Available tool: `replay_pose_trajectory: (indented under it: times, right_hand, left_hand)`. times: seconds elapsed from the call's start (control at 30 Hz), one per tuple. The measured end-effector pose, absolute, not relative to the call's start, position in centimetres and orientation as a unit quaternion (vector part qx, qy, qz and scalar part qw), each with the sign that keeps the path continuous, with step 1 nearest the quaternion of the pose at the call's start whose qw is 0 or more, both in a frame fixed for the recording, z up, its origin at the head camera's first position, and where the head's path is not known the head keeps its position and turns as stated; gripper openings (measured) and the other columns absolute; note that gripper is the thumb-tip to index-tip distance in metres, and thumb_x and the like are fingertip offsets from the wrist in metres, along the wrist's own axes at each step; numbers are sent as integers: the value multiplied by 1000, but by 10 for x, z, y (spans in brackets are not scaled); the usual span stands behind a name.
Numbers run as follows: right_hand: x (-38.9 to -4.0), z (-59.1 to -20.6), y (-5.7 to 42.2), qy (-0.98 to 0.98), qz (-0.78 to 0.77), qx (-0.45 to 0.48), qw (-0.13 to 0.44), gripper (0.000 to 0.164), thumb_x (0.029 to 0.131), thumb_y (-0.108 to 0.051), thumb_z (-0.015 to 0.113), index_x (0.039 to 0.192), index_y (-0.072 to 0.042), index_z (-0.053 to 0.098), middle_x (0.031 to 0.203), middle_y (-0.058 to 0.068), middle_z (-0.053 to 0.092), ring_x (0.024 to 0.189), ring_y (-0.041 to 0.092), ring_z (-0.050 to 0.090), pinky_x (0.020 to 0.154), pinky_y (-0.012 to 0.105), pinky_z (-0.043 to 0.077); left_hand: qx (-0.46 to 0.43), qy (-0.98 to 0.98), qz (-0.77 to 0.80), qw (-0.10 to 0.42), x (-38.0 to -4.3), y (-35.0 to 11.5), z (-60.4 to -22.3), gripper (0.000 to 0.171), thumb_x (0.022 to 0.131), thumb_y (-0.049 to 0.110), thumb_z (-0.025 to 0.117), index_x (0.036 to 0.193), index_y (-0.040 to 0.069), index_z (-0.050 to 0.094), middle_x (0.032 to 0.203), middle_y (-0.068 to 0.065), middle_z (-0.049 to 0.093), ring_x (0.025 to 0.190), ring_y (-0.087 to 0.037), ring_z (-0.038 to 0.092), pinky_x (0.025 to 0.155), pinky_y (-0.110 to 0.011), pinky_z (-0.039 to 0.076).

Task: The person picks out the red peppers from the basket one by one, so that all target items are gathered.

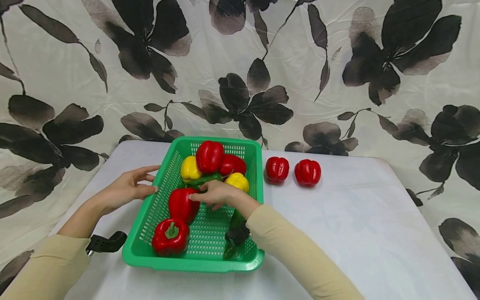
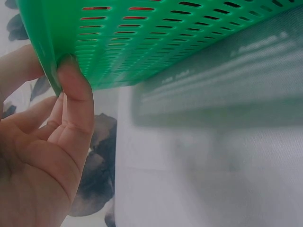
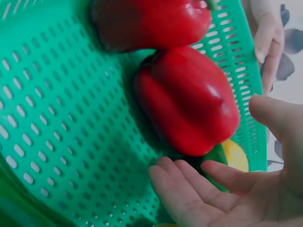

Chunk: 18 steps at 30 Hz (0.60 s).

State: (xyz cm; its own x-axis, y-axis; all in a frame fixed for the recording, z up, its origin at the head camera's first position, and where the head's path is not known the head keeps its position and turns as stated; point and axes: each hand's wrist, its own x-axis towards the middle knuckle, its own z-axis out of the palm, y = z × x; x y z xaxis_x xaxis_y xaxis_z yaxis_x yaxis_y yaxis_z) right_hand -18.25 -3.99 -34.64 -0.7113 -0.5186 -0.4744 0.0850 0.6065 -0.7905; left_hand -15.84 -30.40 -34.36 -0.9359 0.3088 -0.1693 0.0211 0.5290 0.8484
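Observation:
A green plastic basket with slotted walls stands on the table, holding several peppers. My left hand grips its left rim, thumb and fingers on either side of the edge in the left wrist view. Over the basket, my right hand reaches in with loosely spread fingers, beside a red bell pepper; nothing is in its grasp. Another red bell pepper lies at the near left corner, its green stem showing. Beyond the right hand are a long green pepper, two yellow peppers and two red ones.
Two red bell peppers sit on the white-covered table, right of the basket. A green vegetable in the basket is partly hidden under the right wrist's camera. Floral cloth hangs behind the table.

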Motion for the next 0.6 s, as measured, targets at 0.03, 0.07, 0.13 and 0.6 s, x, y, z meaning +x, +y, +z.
replay_pose_trajectory:
  times: [0.03, 0.07, 0.13, 0.6]
  right_hand:
    - [-183, -347, -40, 823, -421, -131, 357, 61, 88, -39, 59, 134, -3, 43, 133, 11, 47, 103, 26, 59, 80, 34, 53]
    - [-183, -348, -41, 824, -419, -130, 358, 61, 88, -39, 59, 135, -3, 42, 134, 11, 45, 103, 25, 59, 80, 34, 53]
    - [-183, -349, -42, 829, -410, -129, 358, 63, 87, -40, 59, 136, -3, 41, 136, 10, 45, 102, 24, 59, 80, 33, 53]
    - [-180, -350, -55, 850, -382, -124, 342, 55, 86, -41, 60, 119, 2, 51, 99, 6, 54, 96, 27, 58, 76, 35, 54]
  left_hand:
    - [94, 861, 476, 152, -159, -304, -344, 70, 89, 21, 60, 145, 5, 22, 122, -24, 48, 88, -23, 63, 75, -39, 55]
    - [92, 861, 476, 153, -159, -303, -344, 70, 89, 21, 60, 145, 6, 22, 122, -24, 48, 88, -23, 63, 75, -39, 55]
    - [89, 862, 475, 154, -159, -303, -345, 70, 88, 21, 61, 145, 6, 23, 122, -24, 48, 89, -24, 63, 76, -39, 55]
    - [94, 860, 476, 157, -158, -304, -343, 70, 89, 21, 60, 146, 5, 21, 123, -24, 47, 90, -23, 62, 76, -39, 55]
